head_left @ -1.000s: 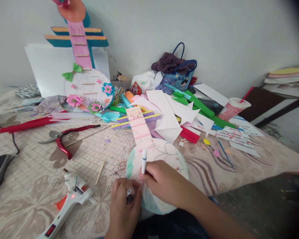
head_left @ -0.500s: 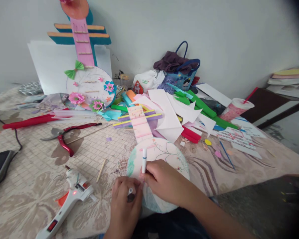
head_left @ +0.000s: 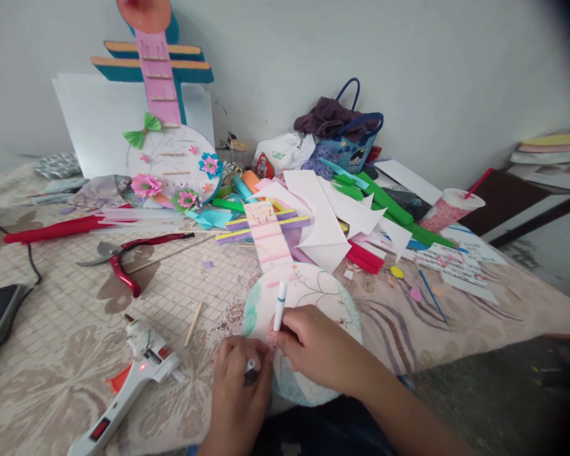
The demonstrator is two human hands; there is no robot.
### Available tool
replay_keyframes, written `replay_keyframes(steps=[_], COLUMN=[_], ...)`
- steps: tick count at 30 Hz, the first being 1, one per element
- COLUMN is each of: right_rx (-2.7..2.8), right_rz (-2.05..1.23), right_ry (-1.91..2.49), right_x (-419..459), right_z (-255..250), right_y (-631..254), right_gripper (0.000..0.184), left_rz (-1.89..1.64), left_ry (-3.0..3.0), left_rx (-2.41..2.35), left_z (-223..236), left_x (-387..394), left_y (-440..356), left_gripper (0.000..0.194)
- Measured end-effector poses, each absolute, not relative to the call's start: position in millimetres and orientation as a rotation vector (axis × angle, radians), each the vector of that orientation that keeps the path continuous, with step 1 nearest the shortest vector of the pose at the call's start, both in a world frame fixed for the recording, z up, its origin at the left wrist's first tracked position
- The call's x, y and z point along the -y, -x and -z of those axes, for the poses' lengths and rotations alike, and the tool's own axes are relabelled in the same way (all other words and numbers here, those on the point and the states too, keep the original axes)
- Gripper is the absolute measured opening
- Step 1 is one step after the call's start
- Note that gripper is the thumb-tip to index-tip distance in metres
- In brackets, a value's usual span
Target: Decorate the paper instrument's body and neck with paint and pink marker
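My right hand (head_left: 316, 345) is closed round a white marker (head_left: 280, 305) with a blue band, held nearly upright over a round white board (head_left: 308, 288). Vines, small flowers and green shading are drawn on this board, and its lower edge is tinted blue. The marker's tip is hidden by my fingers. At the board's left edge, my left hand (head_left: 237, 377) has its fingers curled round a white-ended, pen-like piece (head_left: 251, 365), most of which is hidden. A pink-striped neck (head_left: 269, 240) with purple and yellow crossbars runs up from the board.
A glue gun (head_left: 145, 367) with a lit red light lies at left, below red-handled pruning shears (head_left: 118, 259). Behind stands a decorated instrument-shaped craft (head_left: 173, 155). Paper scraps (head_left: 318, 215) spread across the middle; a cup with a straw (head_left: 451, 209) is at right.
The marker's top has tilted slightly to the right in my right hand. My left hand has barely moved, and the board stays in place.
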State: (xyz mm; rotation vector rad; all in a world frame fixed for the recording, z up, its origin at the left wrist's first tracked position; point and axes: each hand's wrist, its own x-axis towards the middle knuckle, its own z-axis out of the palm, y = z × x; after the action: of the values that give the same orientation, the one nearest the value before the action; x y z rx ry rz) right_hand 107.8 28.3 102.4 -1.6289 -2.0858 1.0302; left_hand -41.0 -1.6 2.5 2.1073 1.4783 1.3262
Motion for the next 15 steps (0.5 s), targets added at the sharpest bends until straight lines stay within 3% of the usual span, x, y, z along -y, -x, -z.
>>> replay_keyframes(steps=[15], right_rx=[2.131], right_rz=[-0.985], right_ry=[1.612], right_x=[-27.4], right_z=[-99.8], right_y=[-104.6], right_gripper=[0.018], left_rz=[-1.334], left_ry=[-2.106], left_rx=[-1.482], left_z=[-1.9], left_x=[2.3], left_y=[40.5], left_gripper=[0.018])
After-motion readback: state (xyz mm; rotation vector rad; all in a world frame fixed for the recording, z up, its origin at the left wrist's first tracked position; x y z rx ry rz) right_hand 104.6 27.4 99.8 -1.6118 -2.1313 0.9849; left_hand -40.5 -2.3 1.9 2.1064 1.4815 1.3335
